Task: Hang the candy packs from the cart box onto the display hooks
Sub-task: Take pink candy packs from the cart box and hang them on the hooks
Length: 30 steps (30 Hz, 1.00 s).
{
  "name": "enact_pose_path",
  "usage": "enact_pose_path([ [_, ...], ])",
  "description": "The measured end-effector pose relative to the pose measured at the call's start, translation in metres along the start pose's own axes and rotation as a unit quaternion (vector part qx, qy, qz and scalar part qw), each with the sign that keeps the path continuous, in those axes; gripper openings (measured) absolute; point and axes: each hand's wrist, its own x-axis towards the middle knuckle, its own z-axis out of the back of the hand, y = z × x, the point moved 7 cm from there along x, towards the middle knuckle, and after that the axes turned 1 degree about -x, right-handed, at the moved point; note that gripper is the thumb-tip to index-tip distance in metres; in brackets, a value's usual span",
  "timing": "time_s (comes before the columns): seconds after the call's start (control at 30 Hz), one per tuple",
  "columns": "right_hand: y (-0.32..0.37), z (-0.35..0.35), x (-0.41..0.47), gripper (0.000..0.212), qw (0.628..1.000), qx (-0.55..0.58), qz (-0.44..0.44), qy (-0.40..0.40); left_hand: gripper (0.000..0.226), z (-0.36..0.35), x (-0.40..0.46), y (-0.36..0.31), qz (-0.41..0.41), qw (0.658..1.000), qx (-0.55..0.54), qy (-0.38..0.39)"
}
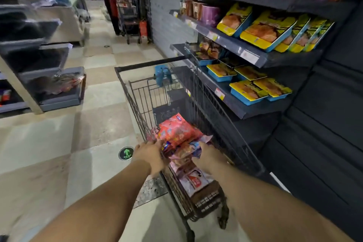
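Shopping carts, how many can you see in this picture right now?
2. One shopping cart is right in front, beside the shelves, with both hands reaching into its candy packs. A second cart stands far down the aisle by a person in red. Others may be hidden.

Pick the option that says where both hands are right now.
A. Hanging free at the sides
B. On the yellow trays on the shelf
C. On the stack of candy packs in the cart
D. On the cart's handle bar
C: the left hand and right hand grip opposite sides of the stack of candy packs above the shopping cart.
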Motion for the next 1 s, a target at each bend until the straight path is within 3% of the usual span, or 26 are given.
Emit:
enact_pose_path([
  [0.3,-0.025,-0.001,0.129,0.069,0.992,0.097,-0.079,0.021,0.076,-0.013,0.157,0.007,-0.032,0.997,-0.032,0.062],
  [0.53,-0.023,-0.038,0.224,0.064,0.960,0.203,-0.189,0.039,0.078,-0.049,0.302,0.042,-0.035,0.985,-0.064,0.158],
  [0.67,-0.012,-0.068,0.265,0.043,0.931,0.241,-0.270,0.047,0.048,-0.070,0.358,0.065,-0.007,0.966,-0.118,0.229],
  [0.83,0.004,-0.118,0.293,0.056,0.856,0.382,-0.345,0.054,0.061,-0.097,0.398,0.074,-0.003,0.950,-0.148,0.274],
  [1.0,0.010,-0.149,0.306,0.026,0.764,0.479,-0.432,0.022,0.050,-0.122,0.406,0.074,0.041,0.917,-0.239,0.317],
])
